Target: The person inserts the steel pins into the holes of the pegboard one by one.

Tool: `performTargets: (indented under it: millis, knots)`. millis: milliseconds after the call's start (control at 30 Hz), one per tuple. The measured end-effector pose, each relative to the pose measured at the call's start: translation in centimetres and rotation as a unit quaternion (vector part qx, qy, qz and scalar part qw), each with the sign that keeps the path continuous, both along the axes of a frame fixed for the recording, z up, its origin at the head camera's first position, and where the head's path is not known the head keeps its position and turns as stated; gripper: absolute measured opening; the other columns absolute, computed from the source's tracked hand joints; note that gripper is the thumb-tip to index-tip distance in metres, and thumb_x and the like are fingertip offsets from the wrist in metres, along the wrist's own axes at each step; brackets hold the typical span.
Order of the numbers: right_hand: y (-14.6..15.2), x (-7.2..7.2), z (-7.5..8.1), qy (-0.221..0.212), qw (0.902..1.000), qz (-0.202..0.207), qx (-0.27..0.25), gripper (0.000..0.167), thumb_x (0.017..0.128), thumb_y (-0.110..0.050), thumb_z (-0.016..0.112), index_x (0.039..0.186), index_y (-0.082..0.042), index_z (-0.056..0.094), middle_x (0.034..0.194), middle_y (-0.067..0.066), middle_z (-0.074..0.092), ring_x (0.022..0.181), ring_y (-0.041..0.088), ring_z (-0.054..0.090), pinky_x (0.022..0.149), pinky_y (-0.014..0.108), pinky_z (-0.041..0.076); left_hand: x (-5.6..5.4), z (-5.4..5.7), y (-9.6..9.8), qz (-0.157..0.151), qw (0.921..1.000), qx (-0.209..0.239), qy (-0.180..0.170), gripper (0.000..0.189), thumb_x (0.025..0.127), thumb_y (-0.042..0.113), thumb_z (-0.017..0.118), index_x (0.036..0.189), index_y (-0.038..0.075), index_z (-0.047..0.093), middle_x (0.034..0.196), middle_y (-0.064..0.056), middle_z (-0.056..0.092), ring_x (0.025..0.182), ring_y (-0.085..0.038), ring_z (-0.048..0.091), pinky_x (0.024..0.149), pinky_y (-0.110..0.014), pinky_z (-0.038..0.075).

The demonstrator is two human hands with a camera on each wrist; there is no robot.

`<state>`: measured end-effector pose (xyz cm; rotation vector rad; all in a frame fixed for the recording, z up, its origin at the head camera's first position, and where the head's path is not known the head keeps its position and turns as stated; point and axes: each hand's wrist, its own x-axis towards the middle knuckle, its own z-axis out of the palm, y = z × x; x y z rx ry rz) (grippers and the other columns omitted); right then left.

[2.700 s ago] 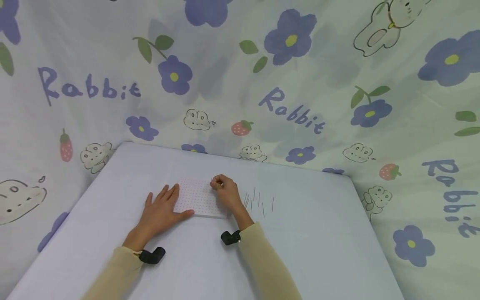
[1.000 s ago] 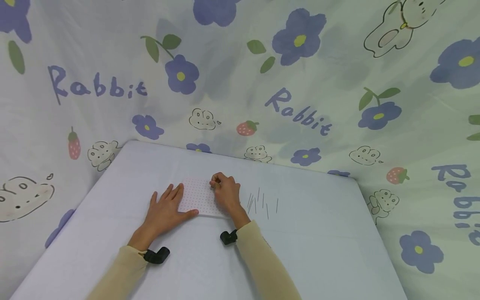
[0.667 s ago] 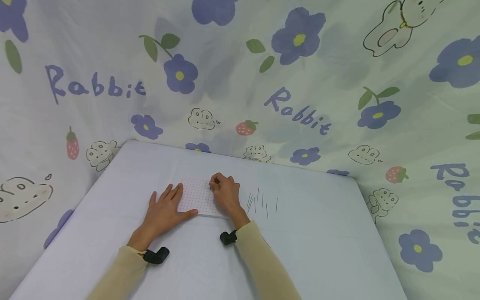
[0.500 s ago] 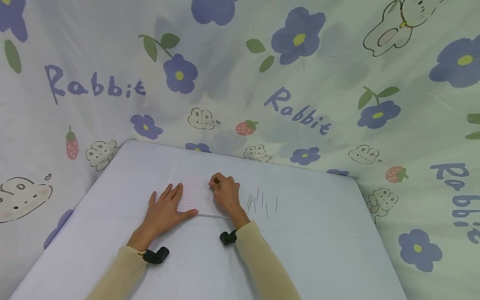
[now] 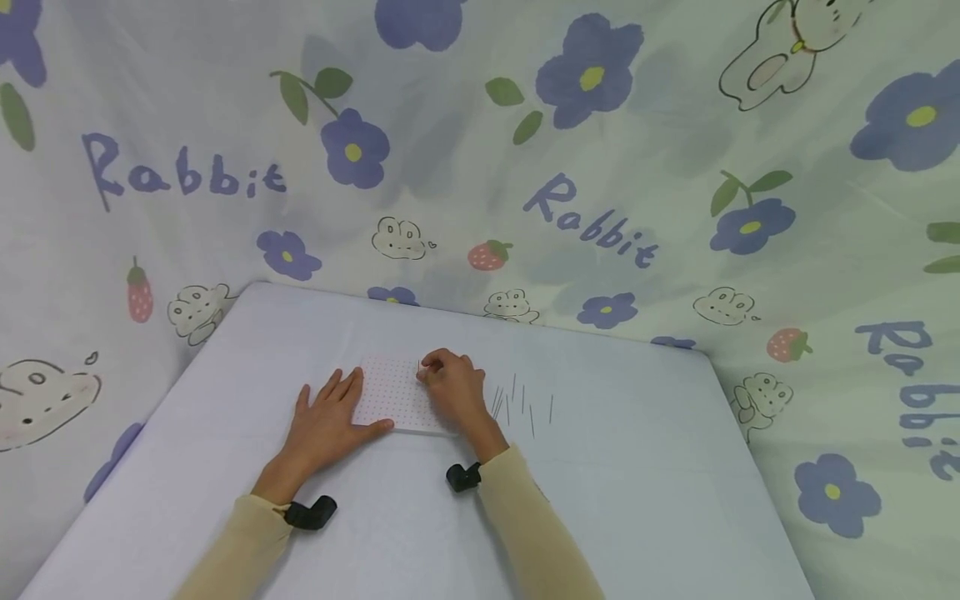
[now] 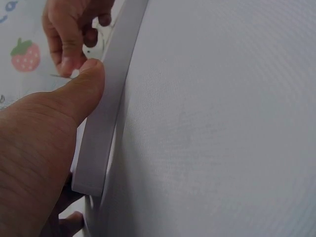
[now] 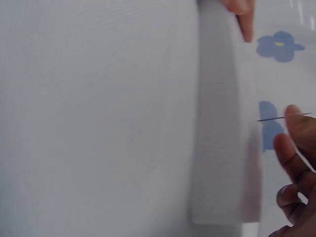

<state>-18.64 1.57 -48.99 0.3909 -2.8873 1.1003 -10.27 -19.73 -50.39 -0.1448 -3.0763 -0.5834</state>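
A white block [image 5: 397, 400] with rows of small dots on top lies flat on the table. My left hand [image 5: 324, 427] rests at its left side with fingers spread, the thumb [image 6: 86, 86] along the near edge. A thin dark needle [image 7: 270, 119] stands upright at the block's top, toward the far right. My right hand [image 5: 456, 392] is right beside it, fingers bent. In the right wrist view a fingertip [image 7: 294, 114] overlaps the needle, and a gap shows between that finger and the one below. Contact with the needle is hard to tell.
Several loose needles [image 5: 514, 400] lie spread on the white table [image 5: 637, 467] to the right of the block. A cloth [image 5: 450, 167] printed with flowers and rabbits hangs behind the table and along its sides. Each wrist wears a black camera.
My right hand has shifted slightly right and its fingers have come away a little, so the upright needle now shows beside the fingertips. The left hand keeps its place on the block.
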Motion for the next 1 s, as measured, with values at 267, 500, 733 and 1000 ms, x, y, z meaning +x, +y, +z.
performTargets:
  millis: [267,500,733,1000]
  knots:
    - [3.4,0.1,2.9,-0.005,0.9994,-0.012,-0.032,0.019,0.096,-0.028,0.07,0.113,-0.019,0.069,0.094,-0.01,0.067,0.099,0.024,0.06,0.101,0.063,0.033,-0.2,0.1,0.1,-0.001,1.0,0.0,0.005,0.115,0.083,0.079,0.057,0.156,-0.005,0.027,0.16,-0.024,0.032,0.149,-0.047,0.022,0.113,-0.075,0.005]
    - [8.0,-0.4,4.5,-0.002,0.9925,-0.071,-0.099,0.023,0.097,-0.029,0.068,0.115,-0.014,0.07,0.102,0.0,0.069,0.097,0.025,0.062,0.1,0.058,0.037,-0.3,0.1,0.0,-0.004,0.9999,0.009,0.012,0.112,0.084,0.074,0.061,0.156,-0.005,0.028,0.16,-0.025,0.032,0.149,-0.047,0.021,0.113,-0.074,0.005]
    - [12.9,-0.3,3.9,-0.011,0.9818,-0.141,-0.127,0.023,0.097,-0.031,0.069,0.114,-0.015,0.069,0.105,0.003,0.069,0.086,0.023,0.063,0.081,0.044,0.044,-0.5,0.1,-0.1,-0.006,1.0,0.004,0.006,0.115,0.084,0.079,0.057,0.157,-0.004,0.025,0.16,-0.025,0.03,0.149,-0.047,0.02,0.113,-0.074,0.004]
    - [17.0,1.0,1.0,-0.046,0.9737,-0.207,-0.083,0.023,0.096,-0.029,0.069,0.112,-0.012,0.07,0.103,0.006,0.069,0.092,0.028,0.062,0.097,0.062,0.03,-0.2,-0.3,0.0,-0.005,0.9998,0.01,0.014,0.114,0.083,0.078,0.059,0.155,-0.005,0.029,0.159,-0.026,0.032,0.148,-0.047,0.023,0.112,-0.076,0.007]
